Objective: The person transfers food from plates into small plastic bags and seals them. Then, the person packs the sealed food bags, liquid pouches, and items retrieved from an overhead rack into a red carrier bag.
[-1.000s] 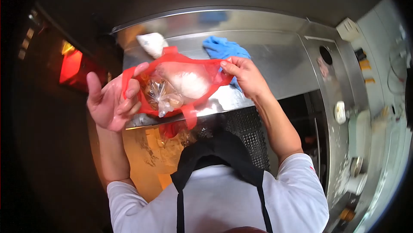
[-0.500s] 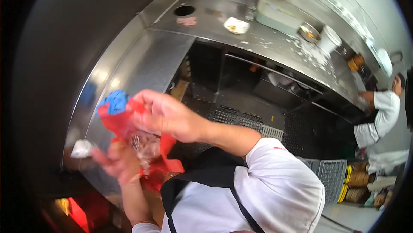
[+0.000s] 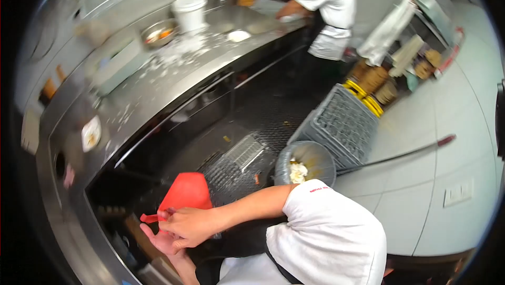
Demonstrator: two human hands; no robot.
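A red plastic bag (image 3: 187, 195) stands out just beyond my hands at the lower left, above the dark floor. My right hand (image 3: 193, 226) reaches across from the right with bent fingers at the bag's near edge, seemingly gripping it. Under and beside it, my left hand (image 3: 164, 240) has its fingers stretched apart, with the palm partly covered by the right hand. One narrow red strip of the bag sticks out to the left above the left fingers. What the bag contains is hidden.
A lined bin (image 3: 326, 153) with white scraps stands in front, beside stacked grey crates (image 3: 344, 122) and a long handle (image 3: 400, 156). Along the left runs a steel counter (image 3: 158, 93) with a white bucket (image 3: 190, 14) and metal bowl (image 3: 159, 33). A co-worker (image 3: 329, 11) stands at the far end.
My view has swung right, bringing the bin into sight. The red bag has moved from over the counter to above the floor, and the blue crumpled bundle is almost out of view.
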